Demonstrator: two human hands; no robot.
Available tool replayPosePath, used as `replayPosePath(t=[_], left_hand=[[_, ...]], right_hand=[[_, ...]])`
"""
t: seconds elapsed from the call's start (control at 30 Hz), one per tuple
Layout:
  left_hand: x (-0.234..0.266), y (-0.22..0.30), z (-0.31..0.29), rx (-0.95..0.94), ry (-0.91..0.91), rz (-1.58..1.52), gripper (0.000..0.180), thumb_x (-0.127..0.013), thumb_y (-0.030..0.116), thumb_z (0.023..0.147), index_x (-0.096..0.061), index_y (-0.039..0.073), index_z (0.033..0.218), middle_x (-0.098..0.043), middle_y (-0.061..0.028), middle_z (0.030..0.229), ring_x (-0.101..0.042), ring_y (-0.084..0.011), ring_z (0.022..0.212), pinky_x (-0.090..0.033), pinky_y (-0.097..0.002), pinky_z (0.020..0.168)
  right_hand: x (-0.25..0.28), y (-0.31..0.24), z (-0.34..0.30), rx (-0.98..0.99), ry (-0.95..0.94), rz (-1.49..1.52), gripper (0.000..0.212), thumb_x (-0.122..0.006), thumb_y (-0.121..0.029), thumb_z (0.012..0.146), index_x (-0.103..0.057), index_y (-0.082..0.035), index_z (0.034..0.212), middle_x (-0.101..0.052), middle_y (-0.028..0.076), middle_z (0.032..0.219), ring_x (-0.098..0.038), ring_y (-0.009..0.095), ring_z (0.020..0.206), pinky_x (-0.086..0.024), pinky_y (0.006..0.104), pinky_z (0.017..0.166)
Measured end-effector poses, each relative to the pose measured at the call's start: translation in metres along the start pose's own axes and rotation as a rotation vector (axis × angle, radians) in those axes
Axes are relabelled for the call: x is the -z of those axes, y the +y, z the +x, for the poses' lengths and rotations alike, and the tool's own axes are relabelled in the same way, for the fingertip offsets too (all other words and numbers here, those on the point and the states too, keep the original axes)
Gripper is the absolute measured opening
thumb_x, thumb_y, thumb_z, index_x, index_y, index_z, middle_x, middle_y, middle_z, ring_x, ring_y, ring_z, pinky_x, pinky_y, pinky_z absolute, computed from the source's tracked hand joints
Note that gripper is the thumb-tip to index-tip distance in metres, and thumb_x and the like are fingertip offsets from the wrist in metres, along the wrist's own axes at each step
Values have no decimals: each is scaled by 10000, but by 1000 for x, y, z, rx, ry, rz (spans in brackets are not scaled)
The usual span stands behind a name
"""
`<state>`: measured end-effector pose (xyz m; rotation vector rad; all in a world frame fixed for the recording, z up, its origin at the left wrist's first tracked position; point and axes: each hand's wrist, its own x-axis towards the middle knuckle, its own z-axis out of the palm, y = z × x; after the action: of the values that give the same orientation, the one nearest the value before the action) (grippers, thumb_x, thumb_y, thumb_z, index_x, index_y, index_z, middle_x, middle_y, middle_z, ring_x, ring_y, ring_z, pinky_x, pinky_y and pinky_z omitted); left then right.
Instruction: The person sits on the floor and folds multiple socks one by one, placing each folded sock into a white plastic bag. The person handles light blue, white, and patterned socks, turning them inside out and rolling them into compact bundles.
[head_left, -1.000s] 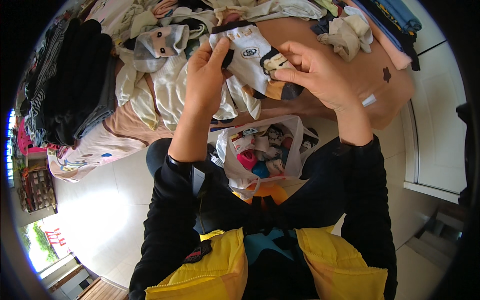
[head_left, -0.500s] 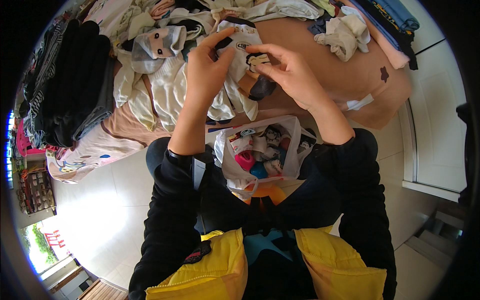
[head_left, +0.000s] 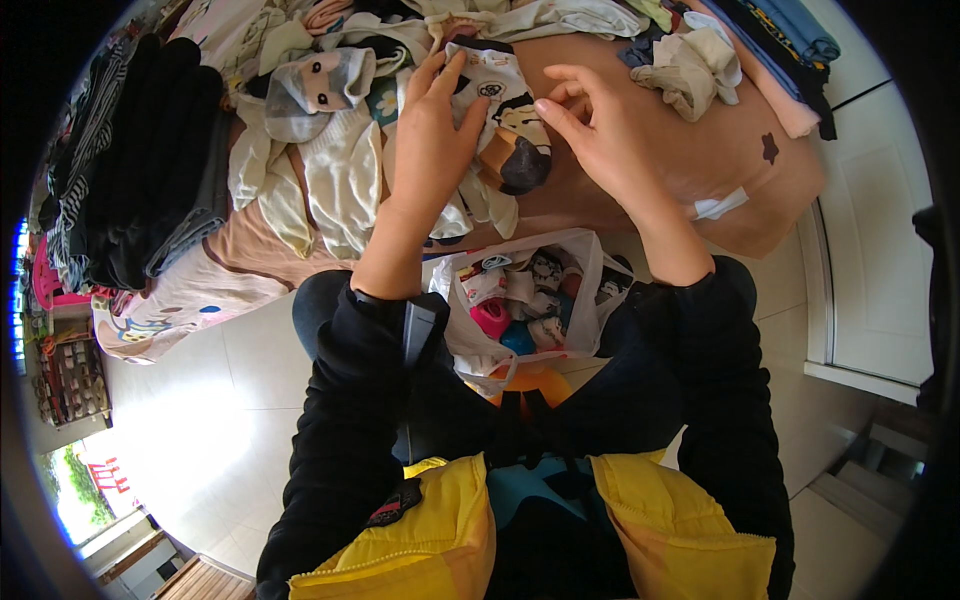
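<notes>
A white sock [head_left: 505, 88] with a dark cuff, cartoon print and brown-and-black toe end lies flat on the brown cover [head_left: 610, 140]. My left hand [head_left: 437, 130] rests at the sock's left side, its fingers stretched along the edge and its thumb on the fabric. On the other side is my right hand [head_left: 595, 112], fingers apart and slightly curled, with the thumb tip close to the sock's right edge. Whether that thumb touches it, I cannot tell. Just left of my left hand lies a grey sock [head_left: 318, 88] with a face pattern.
Between my knees, a white plastic bag [head_left: 455, 330] holds several rolled socks. Loose white socks [head_left: 340, 180] are heaped at the left. A tall stack of dark folded clothes [head_left: 150, 150] stands beyond them. Crumpled beige socks [head_left: 690, 75] and folded jeans [head_left: 790, 30] lie at the far right.
My right hand has drawn back to the right off the sock, its fingers spreading. My left hand has shifted slightly right, and the sock now lies flatter.
</notes>
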<state>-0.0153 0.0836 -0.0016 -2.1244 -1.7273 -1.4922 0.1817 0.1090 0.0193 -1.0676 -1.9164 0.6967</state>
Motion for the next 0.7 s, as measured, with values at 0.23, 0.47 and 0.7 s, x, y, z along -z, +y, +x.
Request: replayPosePath(t=[0.23,0.47,0.7], left_hand=[[-4,6,-3,18,4,73,488,-687,194,895,-570,63,1350,-537,-180,1369,-553,-366,1224,-473,-390,980],[-4,6,-2,-29,-9,29,478,-684,130,875,-559,-7,1316,-534,-240,1331,-539,-414,1190,-451,-424,996],[-2,7,-4,16,-15,-7,530,-701,102,860,-512,-1,1344,-499,-251,1332,-514,-426,1216,-449,-432,999]], right_hand=[[-27,6,17,-48,71,142,531,-730,-294,910,-550,25,1294,-682,119,935,-593,120,762,-493,249,655],[-36,16,46,-133,51,148,499,-762,-330,873,-643,35,1192,-693,120,914,-631,146,779,-498,279,649],[-42,22,57,-73,62,-3,365,-800,-281,824,-702,18,1011,-690,63,805,-628,121,721,-484,260,637]])
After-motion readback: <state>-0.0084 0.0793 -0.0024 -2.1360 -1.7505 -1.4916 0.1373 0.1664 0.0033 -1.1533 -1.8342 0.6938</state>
